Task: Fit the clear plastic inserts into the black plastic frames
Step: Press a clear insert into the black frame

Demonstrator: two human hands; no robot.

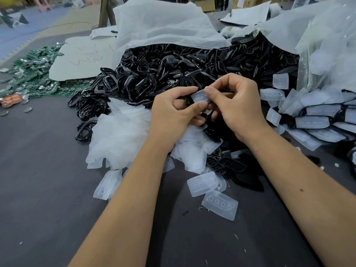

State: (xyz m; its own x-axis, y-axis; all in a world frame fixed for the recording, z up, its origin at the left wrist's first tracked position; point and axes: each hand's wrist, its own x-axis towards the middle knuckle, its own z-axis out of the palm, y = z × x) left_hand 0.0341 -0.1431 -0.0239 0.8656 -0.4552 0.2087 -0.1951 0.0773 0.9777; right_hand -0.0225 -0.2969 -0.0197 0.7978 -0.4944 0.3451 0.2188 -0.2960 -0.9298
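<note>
Both hands meet above the middle of the table. My left hand [173, 110] grips a black plastic frame [187, 101], most of it hidden by the fingers. My right hand [237, 106] pinches a clear plastic insert [199, 96] with small round holes and holds it against that frame. Whether the insert sits inside the frame cannot be told. A big heap of loose black frames [173, 68] spills from a white bag behind the hands. Loose clear inserts [119, 132] are piled under and left of my left hand.
Frames with inserts fitted lie stacked at the right [316, 120]. Single clear inserts [219, 204] lie on the dark table [48, 180] near my forearms. Green circuit boards [30, 74] and a white board [82, 58] lie at the far left. A clear bag [327, 45] stands at the right.
</note>
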